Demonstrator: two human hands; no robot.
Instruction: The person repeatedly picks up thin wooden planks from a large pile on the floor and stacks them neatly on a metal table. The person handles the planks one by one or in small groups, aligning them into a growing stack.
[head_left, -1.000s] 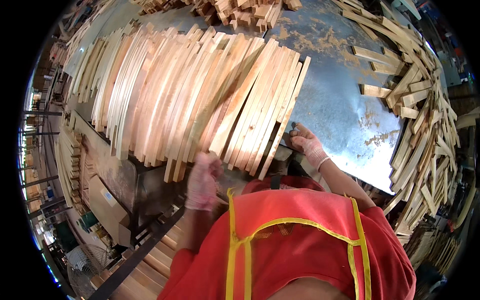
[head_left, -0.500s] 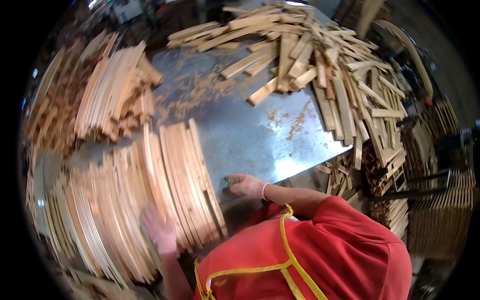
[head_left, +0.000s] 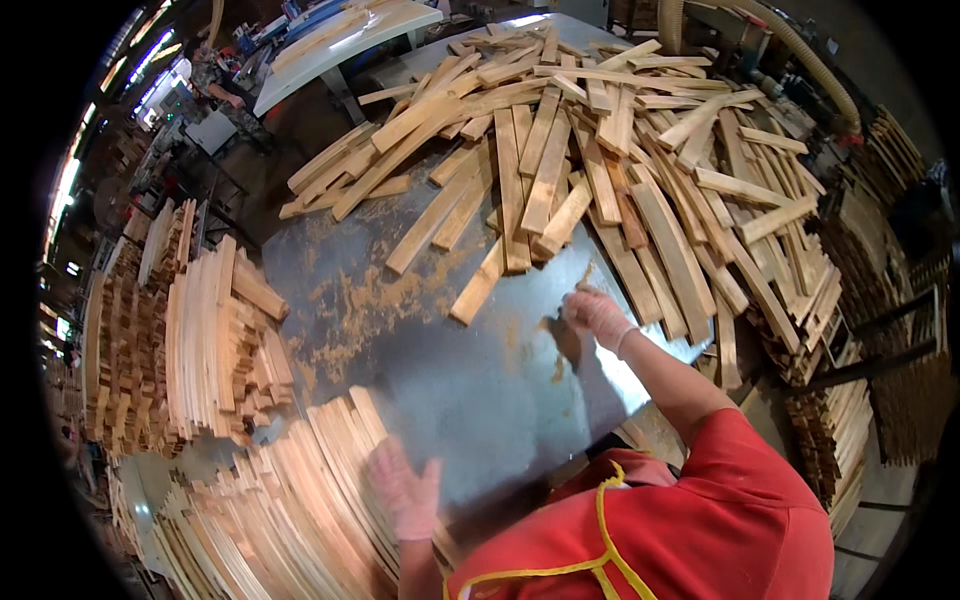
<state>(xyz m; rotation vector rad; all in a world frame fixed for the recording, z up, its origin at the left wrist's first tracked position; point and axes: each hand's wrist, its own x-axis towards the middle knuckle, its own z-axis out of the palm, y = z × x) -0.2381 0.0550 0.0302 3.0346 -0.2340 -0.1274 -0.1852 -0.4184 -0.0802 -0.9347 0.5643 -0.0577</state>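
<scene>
My left hand, in a pale glove, is open with its thumb apart. It lies against the right end of a row of wooden slats standing side by side at the lower left. Further right and away, my right hand, gloved too, is over the metal tabletop, close to the near ends of loose wooden boards. Its fingers are curled together, and whatever may be between them is too small to make out. A dark shadow falls beside it.
Loose boards heap across the far and right sides of the table, some overhanging its edge. Sawdust is scattered on the metal. Stacked slats stand at left. A pale table and a person are beyond; a hose hangs far right.
My right hand has moved from the table's near edge out toward the loose boards. My left hand has shifted from atop the slats to their right end. The head view has swung.
</scene>
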